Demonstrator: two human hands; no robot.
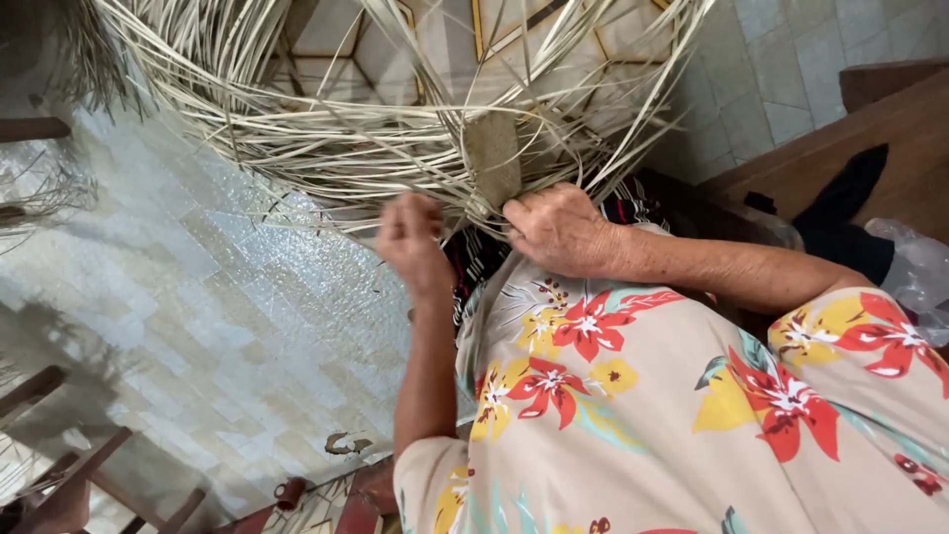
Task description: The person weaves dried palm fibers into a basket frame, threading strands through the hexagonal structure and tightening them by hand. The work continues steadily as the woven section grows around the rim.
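Palm-strip bundle (326, 148): pale dried strands fanned in a loose arc above the tiled floor (198, 326), gathered at a woven band (492, 158) near the person's lap. Right hand (559, 229) rests on the strands just below the band, fingers curled and pressed together over them; left hand (410, 240) is closed in a fist, seemingly pinching a few strips, though the fingertips are hidden. Risk: brittle strips may snap or slip free if pulled unevenly, loosening the gathered section.

You wear a beige short-sleeved shirt (652, 415) printed with red and yellow flowers and teal leaves. Your forearms are bare below the sleeves; your left hand (410, 242) and right hand (559, 229) carry no rings or gloves.
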